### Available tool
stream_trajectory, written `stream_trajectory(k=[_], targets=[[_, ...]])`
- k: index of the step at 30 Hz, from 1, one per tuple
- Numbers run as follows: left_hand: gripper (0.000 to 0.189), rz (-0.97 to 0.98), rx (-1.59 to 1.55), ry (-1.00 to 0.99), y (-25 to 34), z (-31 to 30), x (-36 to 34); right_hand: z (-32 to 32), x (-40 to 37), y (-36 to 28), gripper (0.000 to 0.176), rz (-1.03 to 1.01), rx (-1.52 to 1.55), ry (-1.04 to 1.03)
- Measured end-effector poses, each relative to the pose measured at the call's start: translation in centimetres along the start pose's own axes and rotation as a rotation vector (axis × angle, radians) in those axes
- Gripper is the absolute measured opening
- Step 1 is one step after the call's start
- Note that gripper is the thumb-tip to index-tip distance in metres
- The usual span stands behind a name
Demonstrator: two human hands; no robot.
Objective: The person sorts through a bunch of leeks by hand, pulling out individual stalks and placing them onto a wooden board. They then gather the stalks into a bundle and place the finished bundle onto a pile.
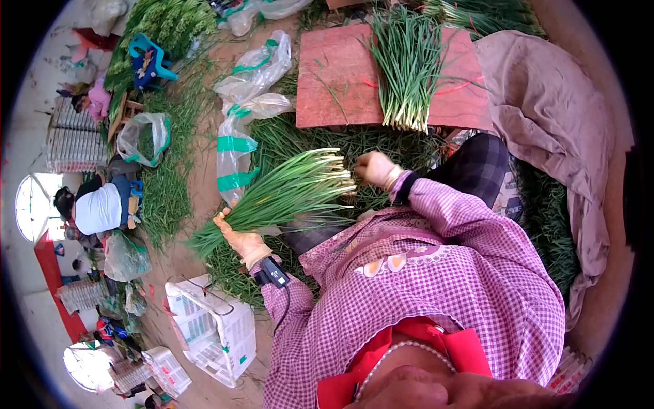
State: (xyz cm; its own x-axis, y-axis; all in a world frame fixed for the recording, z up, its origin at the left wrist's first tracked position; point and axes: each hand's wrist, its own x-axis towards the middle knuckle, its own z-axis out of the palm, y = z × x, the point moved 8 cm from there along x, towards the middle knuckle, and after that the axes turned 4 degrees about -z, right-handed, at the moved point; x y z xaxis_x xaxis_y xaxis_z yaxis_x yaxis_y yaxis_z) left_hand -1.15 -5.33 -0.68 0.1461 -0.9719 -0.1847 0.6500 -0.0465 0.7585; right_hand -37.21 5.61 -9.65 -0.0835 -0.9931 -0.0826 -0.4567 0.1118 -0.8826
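A loose bunch of long green stalks fans out across my lap, its pale root ends to the right. My left hand, in a pale glove, is closed around the leafy end. Just right of the root ends is my right hand, also gloved, its fingers curled and apart from the bunch. Whatever those fingers may hold is hidden. Beyond my hands, a tied bundle of similar stalks lies on a red board, root ends towards me.
Clear plastic bags with green tape lie on the left. A white crate stands lower left. Loose greens litter the floor. Brown cloth covers a pile at right. Several people, one in a white top, sit far left.
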Motion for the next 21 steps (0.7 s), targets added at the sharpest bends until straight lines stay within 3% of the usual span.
stream_trajectory(k=[1, 3, 5, 7, 9, 10, 11, 13, 14, 17, 19, 21], targets=[[0.026, 0.001, 0.0, -0.001, 0.4, -0.7, 0.5, -0.7, -0.6, 2.6, 0.026, 0.202, 0.138, -0.003], [0.025, -0.049, -0.15, -0.117, 0.7, -1.8, 1.8, -2.0, -1.3, 5.3, 0.026, 0.289, 0.341, 0.117], [0.026, -0.02, -0.077, -0.078, 0.8, -1.5, 1.2, -3.7, -1.7, 1.7, 0.029, 0.253, 0.467, 0.096], [0.025, 0.002, -0.083, -0.047, 0.7, -1.2, 1.2, -4.3, -1.3, -3.2, 0.033, 0.016, 0.379, 0.132], [0.023, -0.01, -0.08, -0.076, 0.3, -1.0, 1.5, -3.3, -0.4, -7.6, 0.038, -0.376, 0.072, 0.121], [0.022, -0.031, -0.109, -0.121, 0.0, -0.3, 1.1, -2.8, 0.0, -8.6, 0.044, -0.247, -0.16, 0.03], [0.023, -0.051, -0.137, -0.164, -0.2, 0.2, 0.8, -1.9, 0.8, -8.2, 0.045, -0.299, -0.27, 0.108], [0.023, -0.062, -0.152, -0.206, -0.2, 0.4, 0.8, 0.1, 1.9, -7.1, 0.04, -0.109, 0.431, 0.016], [0.023, -0.075, -0.17, -0.247, -0.2, 0.6, 0.8, 1.2, 2.2, -6.1, 0.037, 0.055, 0.461, -0.08], [0.022, -0.092, -0.215, -0.3, 0.0, 0.3, 1.0, 1.6, 2.4, -6.1, 0.035, 0.099, 0.484, -0.098], [0.021, -0.103, -0.242, -0.336, -0.3, 0.5, 1.1, 1.6, 2.1, -6.8, 0.034, 0.029, 0.435, -0.093], [0.02, -0.11, -0.27, -0.372, -0.5, 0.8, 1.0, 0.6, 1.8, -7.9, 0.053, -0.102, -0.126, -0.013]])
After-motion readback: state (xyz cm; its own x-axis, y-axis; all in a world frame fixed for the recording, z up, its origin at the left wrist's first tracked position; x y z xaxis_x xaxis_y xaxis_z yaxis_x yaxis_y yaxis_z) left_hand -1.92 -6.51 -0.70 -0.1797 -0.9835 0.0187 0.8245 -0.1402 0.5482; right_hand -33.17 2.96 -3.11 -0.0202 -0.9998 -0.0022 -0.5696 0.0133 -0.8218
